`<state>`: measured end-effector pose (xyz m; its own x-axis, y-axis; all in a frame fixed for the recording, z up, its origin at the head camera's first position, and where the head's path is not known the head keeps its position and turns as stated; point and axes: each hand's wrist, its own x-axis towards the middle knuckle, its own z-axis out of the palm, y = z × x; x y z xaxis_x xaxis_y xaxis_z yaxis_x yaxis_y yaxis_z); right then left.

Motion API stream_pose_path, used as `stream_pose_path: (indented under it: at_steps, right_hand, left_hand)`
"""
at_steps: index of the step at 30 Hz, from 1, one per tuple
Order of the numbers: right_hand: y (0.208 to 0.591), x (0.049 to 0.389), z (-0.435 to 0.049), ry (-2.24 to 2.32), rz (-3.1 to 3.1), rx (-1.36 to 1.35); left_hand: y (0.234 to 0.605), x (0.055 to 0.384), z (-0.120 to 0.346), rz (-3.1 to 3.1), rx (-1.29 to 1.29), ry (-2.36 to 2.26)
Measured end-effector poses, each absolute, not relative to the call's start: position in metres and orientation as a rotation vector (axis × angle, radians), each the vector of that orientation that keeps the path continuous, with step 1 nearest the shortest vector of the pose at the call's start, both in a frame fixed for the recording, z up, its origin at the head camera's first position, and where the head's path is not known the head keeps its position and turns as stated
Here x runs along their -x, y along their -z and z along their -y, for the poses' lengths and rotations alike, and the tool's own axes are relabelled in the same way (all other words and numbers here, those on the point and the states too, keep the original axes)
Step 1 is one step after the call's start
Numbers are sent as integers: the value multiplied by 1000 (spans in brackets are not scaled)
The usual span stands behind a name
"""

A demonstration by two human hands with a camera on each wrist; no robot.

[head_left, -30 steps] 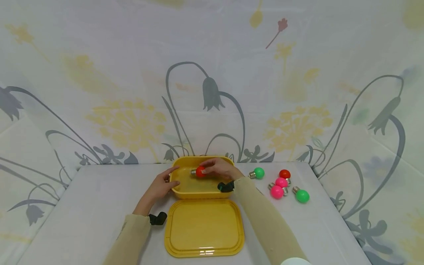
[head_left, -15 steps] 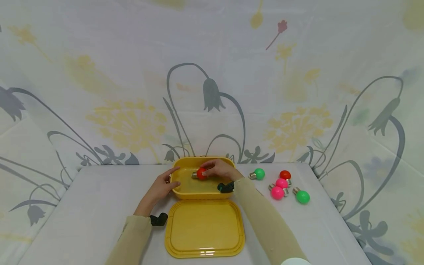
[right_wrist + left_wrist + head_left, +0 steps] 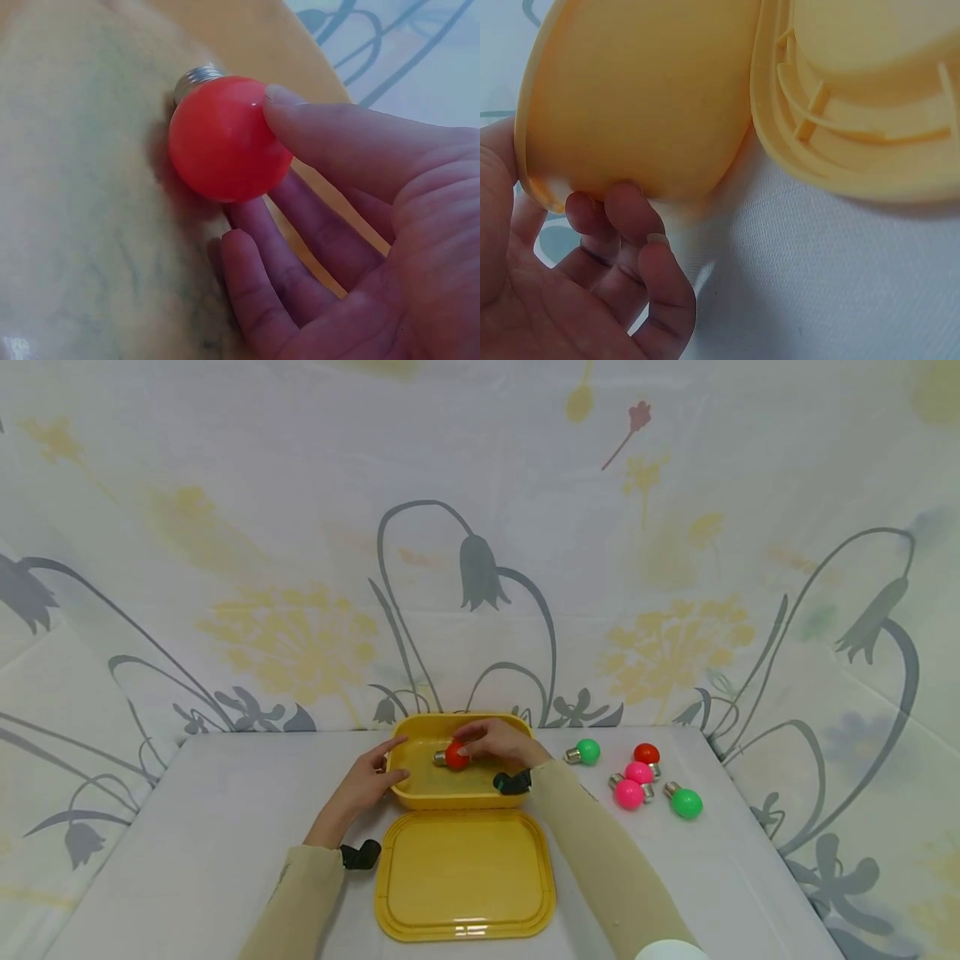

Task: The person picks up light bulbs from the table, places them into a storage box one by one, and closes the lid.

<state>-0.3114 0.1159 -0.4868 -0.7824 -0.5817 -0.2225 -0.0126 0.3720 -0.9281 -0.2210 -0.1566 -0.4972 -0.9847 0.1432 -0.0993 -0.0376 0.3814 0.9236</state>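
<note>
A yellow plastic box [image 3: 457, 802] stands at the back middle of the table, its inside facing up. My left hand [image 3: 366, 781] grips its left wall; in the left wrist view the curled fingertips [image 3: 634, 214] press against the wall's outer face. Inside the box my right hand [image 3: 504, 741] pinches a red light bulb [image 3: 225, 142] by its round globe, between thumb and fingers. The bulb lies on its side close over the box floor, with the metal screw base pointing left in the head view.
In front of the box lies its yellow lid [image 3: 465, 877]. To the right are several loose bulbs: a green bulb [image 3: 588, 752], a red bulb [image 3: 646, 753], two pink ones beside it, and another green bulb [image 3: 686, 803]. A patterned cloth [image 3: 480, 643] hangs behind the table.
The red bulb has sunk slightly lower in the box, with my right hand still holding it. My left hand keeps its place on the box wall.
</note>
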Motion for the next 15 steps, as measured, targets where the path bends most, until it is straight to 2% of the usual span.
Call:
stream_pose_path:
  at_steps: [15]
  right_hand:
    - [486, 312, -114, 1439, -2142, 485]
  left_hand:
    - [497, 221, 158, -2493, -110, -1642]
